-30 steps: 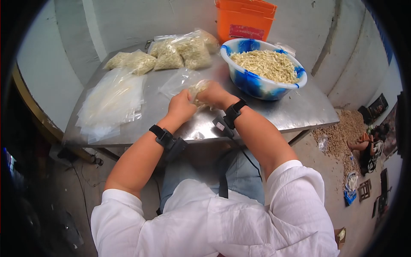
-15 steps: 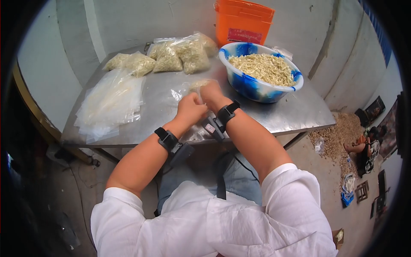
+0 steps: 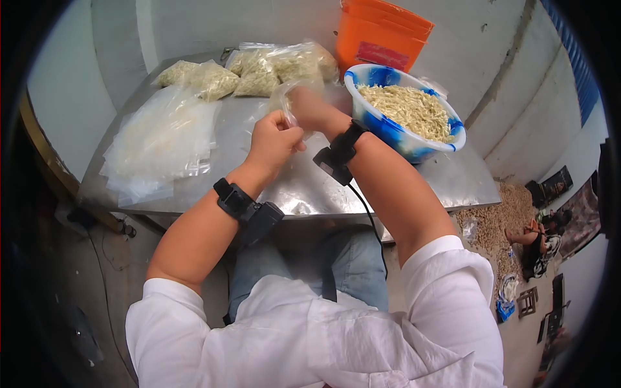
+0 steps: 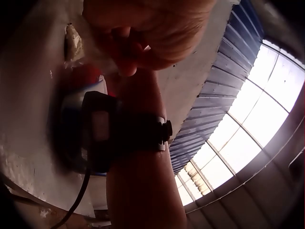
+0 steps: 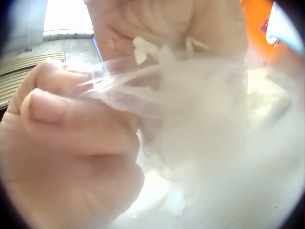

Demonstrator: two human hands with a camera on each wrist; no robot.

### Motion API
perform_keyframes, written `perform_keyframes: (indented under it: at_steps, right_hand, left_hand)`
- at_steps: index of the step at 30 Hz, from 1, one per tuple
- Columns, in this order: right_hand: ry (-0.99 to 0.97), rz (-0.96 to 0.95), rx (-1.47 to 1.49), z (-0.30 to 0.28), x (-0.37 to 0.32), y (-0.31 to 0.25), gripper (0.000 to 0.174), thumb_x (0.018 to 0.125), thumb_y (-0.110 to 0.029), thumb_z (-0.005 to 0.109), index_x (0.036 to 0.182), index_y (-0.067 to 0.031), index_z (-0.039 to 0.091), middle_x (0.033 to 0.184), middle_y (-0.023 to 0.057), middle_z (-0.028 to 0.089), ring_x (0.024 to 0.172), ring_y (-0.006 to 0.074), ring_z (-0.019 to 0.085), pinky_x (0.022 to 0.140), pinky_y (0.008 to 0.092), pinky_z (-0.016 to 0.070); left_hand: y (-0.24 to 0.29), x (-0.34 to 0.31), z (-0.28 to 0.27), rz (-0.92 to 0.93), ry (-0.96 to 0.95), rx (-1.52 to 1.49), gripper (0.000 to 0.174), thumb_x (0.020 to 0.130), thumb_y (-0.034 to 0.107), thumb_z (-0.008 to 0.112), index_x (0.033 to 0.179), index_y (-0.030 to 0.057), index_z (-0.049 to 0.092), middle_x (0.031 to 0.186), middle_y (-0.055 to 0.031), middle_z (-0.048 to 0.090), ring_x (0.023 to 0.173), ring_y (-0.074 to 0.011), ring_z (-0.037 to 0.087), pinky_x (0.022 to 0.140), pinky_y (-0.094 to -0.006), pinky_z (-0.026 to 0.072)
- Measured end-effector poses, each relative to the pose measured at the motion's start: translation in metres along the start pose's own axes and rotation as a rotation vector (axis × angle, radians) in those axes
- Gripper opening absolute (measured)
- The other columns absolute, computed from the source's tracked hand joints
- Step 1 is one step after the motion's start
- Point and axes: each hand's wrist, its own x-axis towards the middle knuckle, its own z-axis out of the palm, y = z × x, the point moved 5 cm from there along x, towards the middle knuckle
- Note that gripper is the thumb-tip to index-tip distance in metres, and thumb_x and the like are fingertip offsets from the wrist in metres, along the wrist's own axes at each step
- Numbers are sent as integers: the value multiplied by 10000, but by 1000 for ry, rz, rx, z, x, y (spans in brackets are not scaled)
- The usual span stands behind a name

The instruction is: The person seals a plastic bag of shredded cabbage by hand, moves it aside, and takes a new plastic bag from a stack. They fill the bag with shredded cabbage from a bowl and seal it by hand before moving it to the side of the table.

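My left hand (image 3: 272, 143) pinches the rim of a clear plastic bag (image 5: 200, 105) between thumb and curled fingers. Just beyond it, my right hand (image 3: 312, 108) reaches into the bag's mouth. A few pale shreds (image 5: 145, 50) cling to the right palm in the right wrist view, while cloudy plastic hides its fingers; I cannot tell whether they grip anything. The left wrist view has the left hand (image 4: 152, 33) dark at the top, above the right forearm. Close on the right stands a blue-and-white basin (image 3: 420, 155) heaped with pale shreds (image 3: 407, 110).
Filled clear bags (image 3: 259, 74) line the back of the metal table (image 3: 304, 194). Flat, unfilled bags (image 3: 162, 139) are piled on the left. Behind the basin is an orange bucket (image 3: 381, 35). A person (image 3: 540, 242) sits by a brown heap (image 3: 508, 213) on the floor.
Both hands have moved away from my body with the bag, toward the filled bags. The left hand keeps hold of the rim, and the right hand stays at the bag's mouth.
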Motion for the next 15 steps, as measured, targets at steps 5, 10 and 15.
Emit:
perform_keyframes:
  at_steps: [5,10,15]
  right_hand:
    - [-365,-59,-183,36,8,17,459,576,-263,711,940,4,627,901,211,627,840,342,612,711,387,475]
    - [-442,37,-49,17,8,20,412,626,-257,692,951,-9,640,850,176,645,780,277,628,699,363,484]
    - [-285,-44,-46,14,20,22,305,708,-164,626,979,-25,644,795,148,643,641,217,616,595,299,492]
  left_hand:
    - [-27,7,-14,-179,10,-40,96,750,42,563,828,62,511,687,-23,553,540,-104,546,482,-211,404]
    - [-42,22,-25,-289,-13,-84,53,788,106,530,836,88,514,677,-1,522,516,-92,505,486,-207,393]
    - [-44,35,-31,-235,23,-40,80,816,167,526,787,93,526,636,16,489,495,-86,469,485,-209,393]
